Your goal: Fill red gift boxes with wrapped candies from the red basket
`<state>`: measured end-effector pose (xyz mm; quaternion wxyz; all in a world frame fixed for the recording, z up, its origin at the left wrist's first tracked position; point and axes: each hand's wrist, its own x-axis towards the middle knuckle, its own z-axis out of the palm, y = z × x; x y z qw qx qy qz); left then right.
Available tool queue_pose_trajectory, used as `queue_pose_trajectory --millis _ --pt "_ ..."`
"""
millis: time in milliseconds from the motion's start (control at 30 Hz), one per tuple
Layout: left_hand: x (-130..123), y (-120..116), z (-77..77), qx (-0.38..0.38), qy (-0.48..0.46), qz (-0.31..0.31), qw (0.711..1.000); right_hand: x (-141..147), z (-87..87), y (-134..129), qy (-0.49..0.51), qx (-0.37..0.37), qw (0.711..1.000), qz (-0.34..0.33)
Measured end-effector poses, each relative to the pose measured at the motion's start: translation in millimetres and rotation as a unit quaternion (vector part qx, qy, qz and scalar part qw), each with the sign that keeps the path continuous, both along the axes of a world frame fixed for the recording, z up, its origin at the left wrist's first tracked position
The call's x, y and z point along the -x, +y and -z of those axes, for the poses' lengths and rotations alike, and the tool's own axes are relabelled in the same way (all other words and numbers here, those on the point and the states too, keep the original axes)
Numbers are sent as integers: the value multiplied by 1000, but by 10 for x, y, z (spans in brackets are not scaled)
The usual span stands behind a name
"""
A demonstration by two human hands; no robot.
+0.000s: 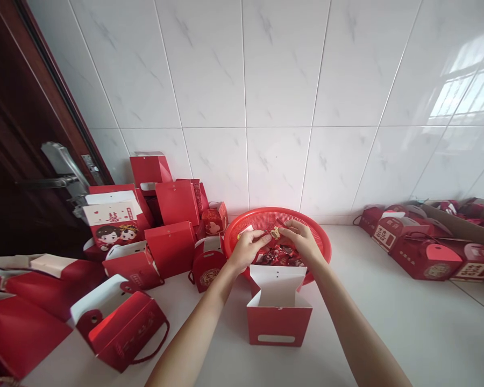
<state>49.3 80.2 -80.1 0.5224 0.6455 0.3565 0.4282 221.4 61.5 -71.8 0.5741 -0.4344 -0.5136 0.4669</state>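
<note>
Both of my hands are over a round red plastic basket [325, 236] that holds a heap of wrapped candies [280, 255]. Between my fingertips is a small red and gold wrapped candy [275, 232]. My left hand [248, 248] pinches it from the left, thumb and fingers together. From the other side my right hand [300, 237] grips it, with the fingers curled. In front of the basket, between my forearms, a red gift box [279, 325] stands upright with its top open and its white inside showing. The bottom of the box's inside is hidden.
Several open red boxes [171, 250] crowd the left side, one with a cord handle [155, 344] lying near me. Closed red boxes [423, 258] stand at the right beside a cardboard carton [463, 220]. Behind the basket rises a tiled wall [278, 161]; a dark door [32, 134] is at the left.
</note>
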Motion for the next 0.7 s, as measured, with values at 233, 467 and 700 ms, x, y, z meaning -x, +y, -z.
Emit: queue_pose_trajectory --millis 233,467,700 --pt "10 -11 -12 18 -13 -9 1000 58 1 8 -18 -9 1000 9" --pt "11 -14 -31 35 -29 -10 999 57 -21 -9 -5 -12 1000 11" --pt "-5 -20 -86 51 -69 -25 996 51 -3 -5 4 1 1000 -9"
